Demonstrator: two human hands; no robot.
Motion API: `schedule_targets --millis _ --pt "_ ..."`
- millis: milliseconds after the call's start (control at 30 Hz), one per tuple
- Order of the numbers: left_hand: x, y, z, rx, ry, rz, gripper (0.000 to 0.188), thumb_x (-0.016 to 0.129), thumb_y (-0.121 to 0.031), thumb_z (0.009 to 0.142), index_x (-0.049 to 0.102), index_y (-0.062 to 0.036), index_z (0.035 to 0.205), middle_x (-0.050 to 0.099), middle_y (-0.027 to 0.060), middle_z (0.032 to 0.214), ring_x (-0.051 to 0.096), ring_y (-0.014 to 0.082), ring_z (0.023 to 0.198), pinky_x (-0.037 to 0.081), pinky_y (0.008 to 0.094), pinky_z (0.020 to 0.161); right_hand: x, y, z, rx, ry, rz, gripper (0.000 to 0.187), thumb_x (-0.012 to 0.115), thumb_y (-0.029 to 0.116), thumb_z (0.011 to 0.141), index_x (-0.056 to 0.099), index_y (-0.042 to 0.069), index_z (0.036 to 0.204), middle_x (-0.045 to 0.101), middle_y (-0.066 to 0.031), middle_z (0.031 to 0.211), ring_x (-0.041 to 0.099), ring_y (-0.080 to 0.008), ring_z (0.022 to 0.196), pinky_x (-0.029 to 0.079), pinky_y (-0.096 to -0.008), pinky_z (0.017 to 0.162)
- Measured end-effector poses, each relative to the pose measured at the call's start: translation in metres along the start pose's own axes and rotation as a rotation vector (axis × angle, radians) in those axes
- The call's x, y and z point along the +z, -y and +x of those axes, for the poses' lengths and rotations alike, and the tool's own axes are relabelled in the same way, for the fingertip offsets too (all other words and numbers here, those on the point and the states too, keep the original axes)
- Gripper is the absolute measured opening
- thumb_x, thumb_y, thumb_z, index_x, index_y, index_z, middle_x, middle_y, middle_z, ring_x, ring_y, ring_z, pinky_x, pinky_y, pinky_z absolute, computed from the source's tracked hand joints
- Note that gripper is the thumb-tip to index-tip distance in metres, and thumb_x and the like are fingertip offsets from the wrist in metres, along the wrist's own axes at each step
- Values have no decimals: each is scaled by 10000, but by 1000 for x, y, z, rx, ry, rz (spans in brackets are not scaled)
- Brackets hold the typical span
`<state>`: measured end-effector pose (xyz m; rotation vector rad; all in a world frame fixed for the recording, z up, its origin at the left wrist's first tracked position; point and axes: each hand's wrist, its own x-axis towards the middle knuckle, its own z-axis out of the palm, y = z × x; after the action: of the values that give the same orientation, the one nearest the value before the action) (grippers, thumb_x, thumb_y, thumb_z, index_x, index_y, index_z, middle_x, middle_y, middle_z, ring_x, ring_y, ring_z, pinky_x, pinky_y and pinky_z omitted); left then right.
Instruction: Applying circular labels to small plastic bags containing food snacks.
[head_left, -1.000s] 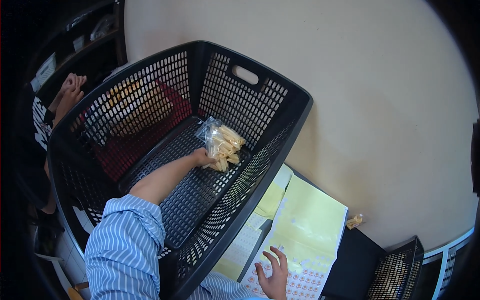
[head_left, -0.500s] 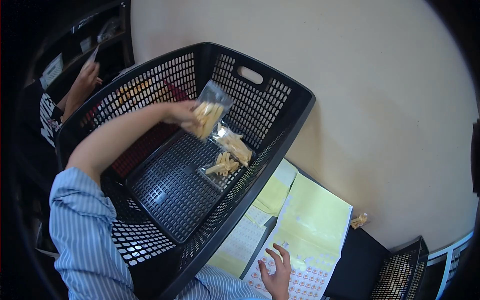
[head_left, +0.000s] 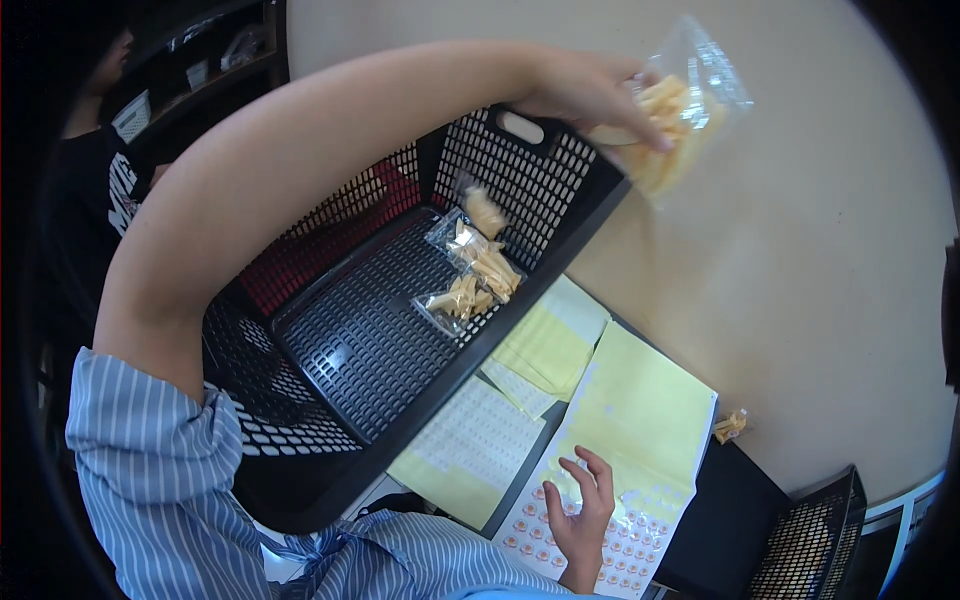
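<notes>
In the head view, the left hand (head_left: 605,100) is clamping a clear bag (head_left: 685,110) of pale yellow sticks between thumb and fingers, over the far corner of the large black basket (head_left: 310,485). The right hand (head_left: 582,515) is hovering above or resting on the sticker sheet (head_left: 640,390); which, I cannot tell. Its thumb and fingers are standing apart, holding nothing that shows. The hands are staying well apart from each other. Other bags (head_left: 485,262) are lying inside the basket, near its right wall. The step in hand seems to be carrying the bag across the rim: doing it well probably means keeping the film clear of the corner, gripping firmly without crushing the sticks, and leaving the right hand free for taking or steadying the bag.
</notes>
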<state>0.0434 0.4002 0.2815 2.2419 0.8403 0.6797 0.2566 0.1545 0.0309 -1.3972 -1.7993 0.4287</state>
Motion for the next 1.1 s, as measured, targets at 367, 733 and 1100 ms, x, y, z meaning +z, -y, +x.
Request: schedule_targets --millis 367,733,1100 --pt "96 -64 44 148 201 -125 518 633 -296 800 454 -33 1210 538 106 1158 546 177 1054 474 310 890 -25 -36 -33 -30 -403 127 398 647 -21 690 553 -6 1077 550 -153 1040 538 -280 1005 422 -362 878" --pt "219 -54 15 213 93 -261 614 672 -438 752 522 0 1155 614 104 992 590 173 905 470 300 808 -51 -34 -62 116 -725 510 253 482 69 895 494 0 1138 619 -83 862 475 -48 668 382 -180 611" --pt "320 30 -166 -189 60 -928 498 705 -161 799 464 19 1196 583 79 1050 550 112 959 464 261 821 -37 -21 -57 141 -511 686 494 597 50 823 405 -23 1272 528 -133 1140 513 -177 1041 400 -303 904"
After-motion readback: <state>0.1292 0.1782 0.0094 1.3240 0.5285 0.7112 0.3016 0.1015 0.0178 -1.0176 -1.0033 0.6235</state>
